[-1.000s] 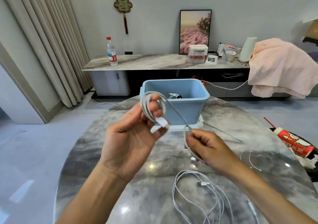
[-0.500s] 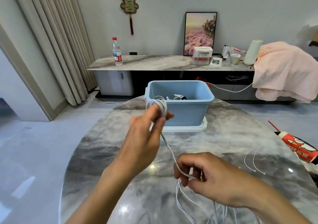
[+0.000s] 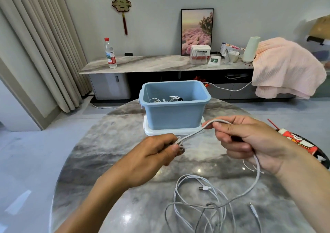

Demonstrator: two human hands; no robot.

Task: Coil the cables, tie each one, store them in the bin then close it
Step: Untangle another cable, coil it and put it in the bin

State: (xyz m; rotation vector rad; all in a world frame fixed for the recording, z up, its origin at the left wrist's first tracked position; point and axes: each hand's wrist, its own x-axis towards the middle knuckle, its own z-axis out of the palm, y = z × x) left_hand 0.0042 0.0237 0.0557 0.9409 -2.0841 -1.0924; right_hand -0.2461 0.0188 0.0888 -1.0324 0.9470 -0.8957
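Two hands are held over a round table point(image 3: 114, 154) of glossy, grey-veined marble, and between them one stretch of the grey cable point(image 3: 193, 132) is drawn taut. Its long axis runs from near left to far right, rising slightly towards the right. Beyond it, at the far edge of the table, a blue bin point(image 3: 174, 114) of smooth plastic with rounded corners stands open on its white lid point(image 3: 148, 131); coiled cables point(image 3: 167, 99) already lie inside. The left hand point(image 3: 151, 158) is the nearer to the bin's front and is closed round a small bunched coil, pinched under thumb and forefinger. The right hand point(image 3: 250, 143) is curled round the running length, which bends over the forefinger, passes down behind the palm and trails in a wide arc to the near table. There it is lost in a loose tangle of thin white cables point(image 3: 194, 202), soft and slack, one with a small plug point(image 3: 205, 188) lying exposed. The next loop is judged to call for a sweep leftwards along the line.
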